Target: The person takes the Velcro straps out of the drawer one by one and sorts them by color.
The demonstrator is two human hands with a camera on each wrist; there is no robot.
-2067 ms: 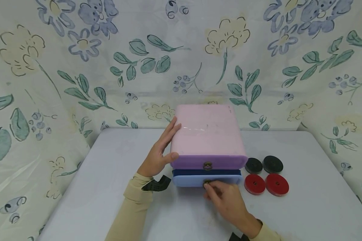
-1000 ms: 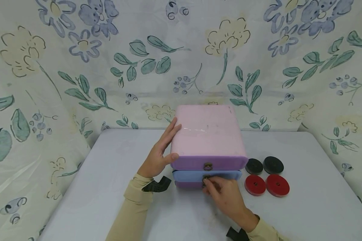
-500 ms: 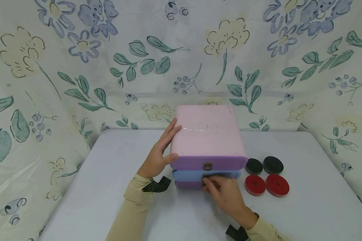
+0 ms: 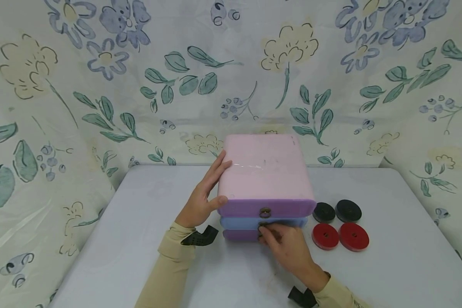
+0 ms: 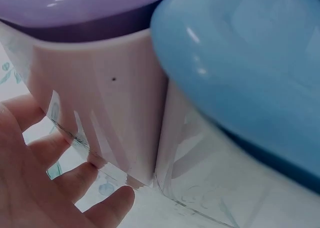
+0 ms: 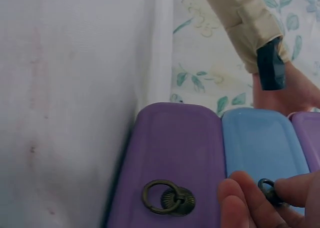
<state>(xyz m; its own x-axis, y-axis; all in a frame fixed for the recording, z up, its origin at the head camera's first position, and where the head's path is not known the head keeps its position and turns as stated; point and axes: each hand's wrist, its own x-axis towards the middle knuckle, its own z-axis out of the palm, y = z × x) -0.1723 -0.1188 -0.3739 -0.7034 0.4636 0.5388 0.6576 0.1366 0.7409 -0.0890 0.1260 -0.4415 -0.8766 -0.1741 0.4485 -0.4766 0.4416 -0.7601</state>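
Blue drawer (image 4: pixel 238 223) has slid back into the pink cabinet (image 4: pixel 265 171)! Right hand (image 4: pixel 290 252) pinches its ring pull (image 6: pixel 273 195); left hand (image 4: pixel 200 201) rests extended fingers against the side. Closing looks done, only release left; red discs (image 4: pixel 325 235) and black discs (image 4: pixel 348 211) lie on the desk (image 4: pixel 231 278).

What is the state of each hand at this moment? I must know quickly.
Left hand: open, against the side of the drawer box.
Right hand: closed, pinching the metal pull of the blue drawer.
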